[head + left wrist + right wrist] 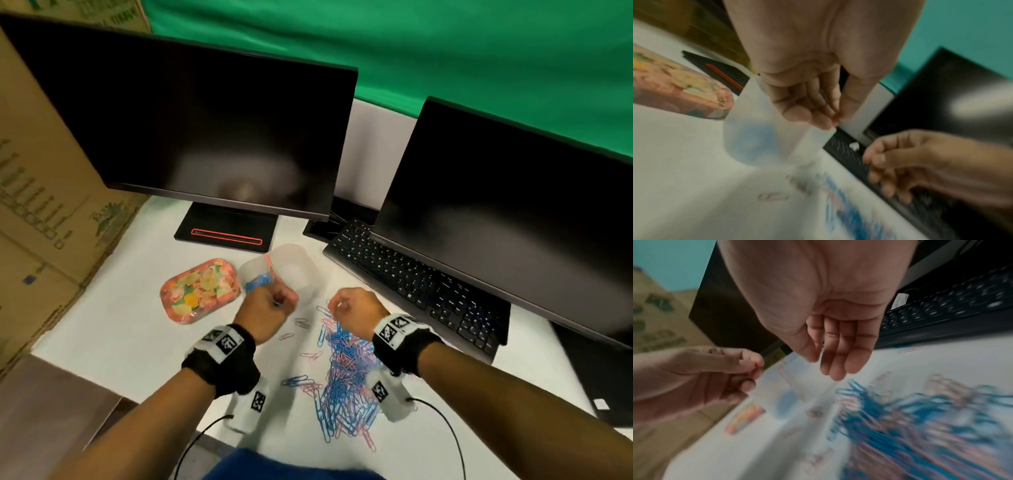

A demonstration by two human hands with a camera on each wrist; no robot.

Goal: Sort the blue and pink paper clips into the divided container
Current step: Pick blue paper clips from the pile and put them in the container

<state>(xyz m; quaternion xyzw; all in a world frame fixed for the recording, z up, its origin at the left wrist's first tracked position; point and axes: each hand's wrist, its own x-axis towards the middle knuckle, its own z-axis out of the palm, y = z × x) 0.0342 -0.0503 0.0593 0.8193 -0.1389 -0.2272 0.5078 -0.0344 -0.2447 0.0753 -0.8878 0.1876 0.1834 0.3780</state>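
Left hand point(270, 303) grip pinching a blue paper clip point(278, 303), heading for translucent divided container point(291, 270) at 12 o'clock | right hand point(356, 308) relaxed, empty, hovering over mixed clip pile point(346, 383).

The scene is viewed from above in the head view, facing forward and down over both forearms onto the bench point(137, 325). The left wrist view is taken close under the left hand point(818, 68), along its palm toward the translucent container point(760, 138). The right wrist view is taken equally near the right hand point(828, 308), facing the clip pile point(920, 426). The container, the pile and the keyboard point(421, 284) are shared by all three — and each wrist view catches the opposite hand.
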